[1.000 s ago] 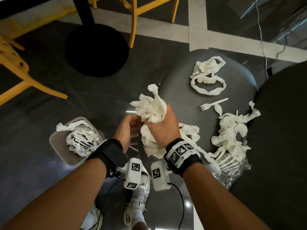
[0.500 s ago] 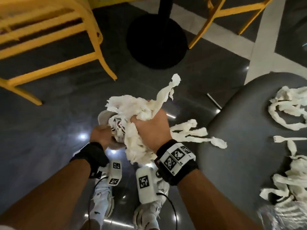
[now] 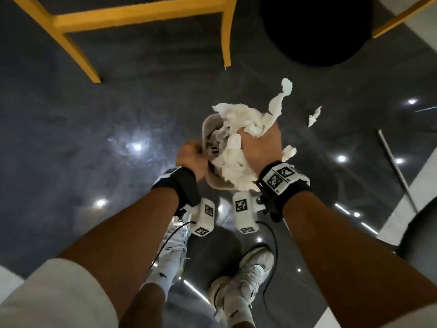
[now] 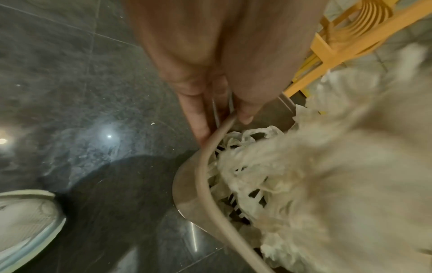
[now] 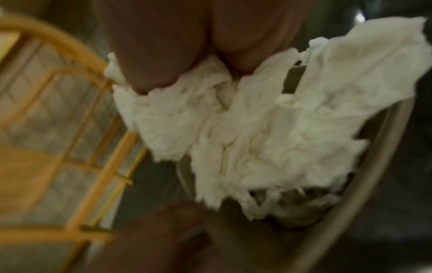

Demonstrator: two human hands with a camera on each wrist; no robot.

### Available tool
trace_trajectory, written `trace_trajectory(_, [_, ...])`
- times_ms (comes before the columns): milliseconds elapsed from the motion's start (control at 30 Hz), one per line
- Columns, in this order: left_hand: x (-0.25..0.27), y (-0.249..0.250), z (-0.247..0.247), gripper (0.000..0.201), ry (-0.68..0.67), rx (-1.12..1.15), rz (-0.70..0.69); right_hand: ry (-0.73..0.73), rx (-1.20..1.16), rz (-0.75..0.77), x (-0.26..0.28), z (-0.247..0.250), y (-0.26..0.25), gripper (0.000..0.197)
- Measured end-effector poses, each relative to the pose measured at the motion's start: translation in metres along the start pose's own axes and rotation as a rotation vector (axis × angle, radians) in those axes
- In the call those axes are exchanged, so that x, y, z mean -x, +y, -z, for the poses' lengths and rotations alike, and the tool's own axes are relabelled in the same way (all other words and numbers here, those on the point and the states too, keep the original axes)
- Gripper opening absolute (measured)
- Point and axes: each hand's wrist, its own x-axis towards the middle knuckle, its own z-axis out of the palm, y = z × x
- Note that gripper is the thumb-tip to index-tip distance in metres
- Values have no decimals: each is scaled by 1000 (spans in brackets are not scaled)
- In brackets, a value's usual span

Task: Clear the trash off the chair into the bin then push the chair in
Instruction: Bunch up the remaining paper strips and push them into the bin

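Observation:
My right hand (image 3: 260,143) grips a big wad of white tissue paper (image 3: 238,129) directly over the beige bin (image 3: 209,125), and the wad's lower end hangs into it. In the right wrist view the tissue wad (image 5: 245,129) fills the bin's mouth above the bin rim (image 5: 350,194). My left hand (image 3: 191,155) pinches the bin's near-left rim. The left wrist view shows its fingers (image 4: 198,118) outside and thumb inside the bin rim (image 4: 205,166), with earlier tissue scraps (image 4: 243,147) inside. Only a dark edge of the grey chair (image 3: 421,235) shows at the far right.
A loose tissue scrap (image 3: 314,116) hangs or lies to the right of the bin. A yellow wooden chair (image 3: 142,15) stands behind the bin, beside a black round table base (image 3: 316,31). A thin metal chair leg (image 3: 392,166) slants at right. My shoes (image 3: 250,275) are just below the bin.
My right hand carried the tissue wad left from the chair to over the bin and lowered it in. The left hand took the bin's rim. The chair slid out of view.

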Motion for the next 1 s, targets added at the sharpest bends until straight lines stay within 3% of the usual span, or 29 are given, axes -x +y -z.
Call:
trace_trajectory(100, [-13,-1,-1,2,41,54,-22,174,170,105,-23,-9,34,31])
trace_trajectory(167, [-24,-4,1,5,46,85,-45,165,319,163,-41,-22,60,43])
trace_trajectory(233, [-31,-5,3,8,38,80,-86,-107,667,60,-54,-39,89,74])
trace_trajectory(300, [-33,-3,3,8,28,81,-114,-446,1035,-79,-54,-50,110,88])
trace_trajectory(400, [-38,-2,4,8,24,68,-150,-602,1183,-66,-60,-53,108,101])
trace_trajectory(467, [-39,0,2,8,29,69,-142,-531,1197,111,-61,-44,83,105])
trace_trajectory(533, [-40,3,-1,8,49,54,-132,-505,1144,177,-57,-26,47,94])
trace_trajectory(633, [-40,10,-6,12,76,81,-113,-474,1134,127,-67,7,11,82])
trace_trajectory(700, [-42,17,-8,14,89,106,-123,-335,928,26,-81,33,6,81])
trace_trajectory(800, [-54,22,-13,15,147,92,-150,-11,611,-104,-126,69,36,57])
trace_trajectory(866, [-64,25,-16,19,159,88,-153,109,695,-162,-177,94,78,44])
trace_trajectory(933, [-74,25,-19,22,128,88,-154,12,865,-293,-226,112,127,38])
trace_trajectory(1000, [-82,23,-23,25,84,98,-158,-127,957,-384,-265,122,179,48])
